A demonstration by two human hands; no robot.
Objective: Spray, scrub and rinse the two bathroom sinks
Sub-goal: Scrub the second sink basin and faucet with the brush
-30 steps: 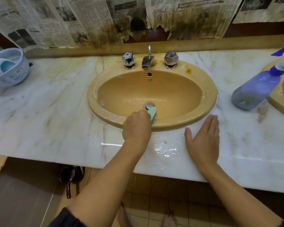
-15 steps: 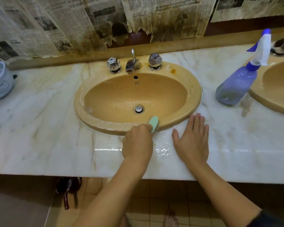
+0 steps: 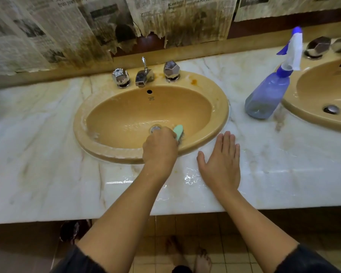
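Gripping the green brush, the left hand works the near wall of the left sink, beside the drain. Brush axis points away, toward the back-right. The right hand lies flat, fingers together, on the countertop.

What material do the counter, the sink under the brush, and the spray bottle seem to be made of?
Counter: looks like polished marble, white with grey and yellowish veins and glossy reflections; it could be an imitation.
Sink: probably glazed ceramic, a smooth tan-yellow surface with a wet shine.
Spray bottle: translucent purple plastic, since the liquid level shows through it; its trigger head is white and blue plastic.
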